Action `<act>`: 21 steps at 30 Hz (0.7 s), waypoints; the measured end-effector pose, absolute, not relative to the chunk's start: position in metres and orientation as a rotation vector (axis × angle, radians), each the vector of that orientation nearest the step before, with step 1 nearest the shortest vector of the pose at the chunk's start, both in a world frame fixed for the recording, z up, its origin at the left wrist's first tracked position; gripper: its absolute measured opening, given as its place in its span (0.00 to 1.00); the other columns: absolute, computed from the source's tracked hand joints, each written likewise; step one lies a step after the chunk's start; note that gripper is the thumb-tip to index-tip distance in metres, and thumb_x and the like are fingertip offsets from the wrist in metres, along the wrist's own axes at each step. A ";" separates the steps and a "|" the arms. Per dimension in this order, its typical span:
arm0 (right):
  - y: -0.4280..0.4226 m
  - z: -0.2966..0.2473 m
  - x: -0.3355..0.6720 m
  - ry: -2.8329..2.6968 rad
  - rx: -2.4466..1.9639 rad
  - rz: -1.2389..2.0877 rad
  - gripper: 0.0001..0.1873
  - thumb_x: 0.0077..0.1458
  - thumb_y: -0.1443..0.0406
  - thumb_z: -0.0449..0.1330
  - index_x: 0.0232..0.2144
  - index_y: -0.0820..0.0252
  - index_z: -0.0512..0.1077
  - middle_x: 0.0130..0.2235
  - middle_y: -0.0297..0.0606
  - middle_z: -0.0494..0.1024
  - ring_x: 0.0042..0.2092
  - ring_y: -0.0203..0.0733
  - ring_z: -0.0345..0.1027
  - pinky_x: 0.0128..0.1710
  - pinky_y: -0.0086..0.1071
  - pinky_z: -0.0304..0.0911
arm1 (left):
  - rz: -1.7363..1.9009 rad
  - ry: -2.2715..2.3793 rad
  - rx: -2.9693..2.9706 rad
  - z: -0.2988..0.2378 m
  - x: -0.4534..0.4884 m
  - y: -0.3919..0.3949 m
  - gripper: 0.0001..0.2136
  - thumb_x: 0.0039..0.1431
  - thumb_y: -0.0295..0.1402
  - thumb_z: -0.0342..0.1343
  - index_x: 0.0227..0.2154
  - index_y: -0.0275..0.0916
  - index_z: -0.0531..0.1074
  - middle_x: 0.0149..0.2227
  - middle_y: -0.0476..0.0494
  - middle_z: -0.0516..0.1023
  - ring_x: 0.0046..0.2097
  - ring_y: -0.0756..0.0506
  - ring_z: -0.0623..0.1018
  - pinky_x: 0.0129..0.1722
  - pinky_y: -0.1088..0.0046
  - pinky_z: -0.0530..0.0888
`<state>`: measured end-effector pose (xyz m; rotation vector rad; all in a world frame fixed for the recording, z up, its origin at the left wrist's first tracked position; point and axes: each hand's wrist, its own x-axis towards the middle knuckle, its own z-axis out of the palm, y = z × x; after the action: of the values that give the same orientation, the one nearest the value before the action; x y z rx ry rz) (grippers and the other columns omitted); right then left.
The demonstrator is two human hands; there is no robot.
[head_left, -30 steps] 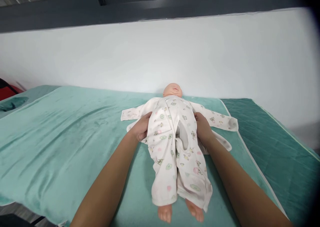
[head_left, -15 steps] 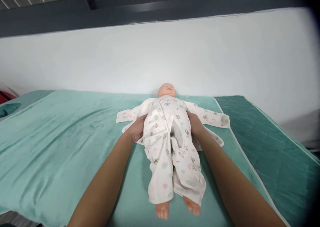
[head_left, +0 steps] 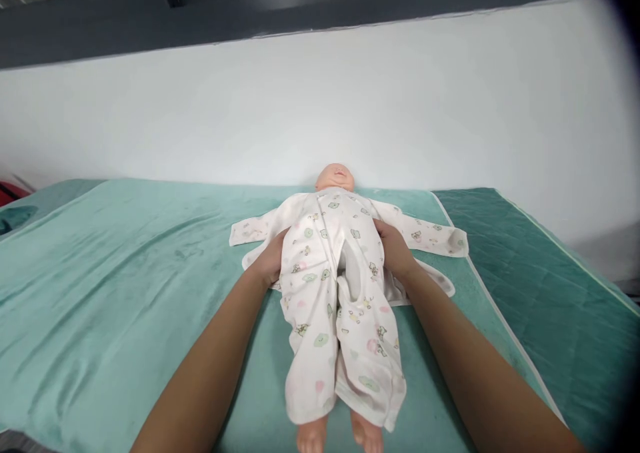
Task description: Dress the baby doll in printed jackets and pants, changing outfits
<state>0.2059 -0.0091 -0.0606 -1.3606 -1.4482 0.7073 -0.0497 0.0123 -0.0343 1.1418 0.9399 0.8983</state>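
A baby doll (head_left: 336,176) lies on its back, its head toward the wall and its bare feet (head_left: 312,434) toward me. It wears patterned white baby trousers (head_left: 310,306) reaching high up the torso, with a gap at the crotch. A matching top (head_left: 425,234) spreads under them, both sleeves stretched out sideways. At the trousers' left side, my left hand (head_left: 273,256) is closed on the cloth, its fingertips hidden behind the doll's side. My right hand (head_left: 395,248) grips the opposite side, fingers curled in beneath the cloth and mostly out of sight.
Light green cloth (head_left: 125,293) covers the bed or table, with wrinkles at the left. A darker green quilted cover (head_left: 555,320) lies along the right. Behind the doll rises a white wall (head_left: 250,113) below a dark frame (head_left: 300,6). Something red (head_left: 11,192) shows at the far left.
The doll's feet and trouser legs sit lower and a little further left in view. Both hands remain at the sides of the trousers. The view has shifted slightly.
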 end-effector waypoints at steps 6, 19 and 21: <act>-0.010 -0.062 0.206 -1.388 -1.388 0.739 0.16 0.49 0.60 0.56 0.38 0.56 0.79 0.38 0.33 0.82 0.44 0.49 0.70 0.50 0.41 0.64 | 0.886 0.910 1.083 -0.033 -0.047 0.012 0.19 0.48 0.38 0.67 0.43 0.37 0.80 0.33 0.42 0.84 0.43 0.38 0.81 0.47 0.63 0.76; -0.015 -0.053 0.207 -1.377 -1.298 1.038 0.17 0.47 0.58 0.60 0.39 0.57 0.79 0.42 0.38 0.83 0.44 0.49 0.73 0.47 0.39 0.66 | 0.979 1.040 1.092 -0.025 -0.049 0.003 0.15 0.48 0.37 0.68 0.40 0.39 0.79 0.37 0.45 0.84 0.48 0.38 0.78 0.47 0.67 0.73; -0.016 -0.052 0.206 -1.361 -1.289 1.031 0.18 0.47 0.57 0.60 0.39 0.58 0.79 0.42 0.38 0.83 0.44 0.49 0.73 0.47 0.40 0.66 | 0.943 1.054 1.075 -0.025 -0.050 0.002 0.15 0.49 0.39 0.67 0.38 0.38 0.79 0.36 0.45 0.84 0.48 0.37 0.77 0.46 0.65 0.73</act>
<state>0.2057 -0.0162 -0.0516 -1.2894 -1.3605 1.0313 -0.0501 0.0024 -0.0250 1.0746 1.0542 0.9432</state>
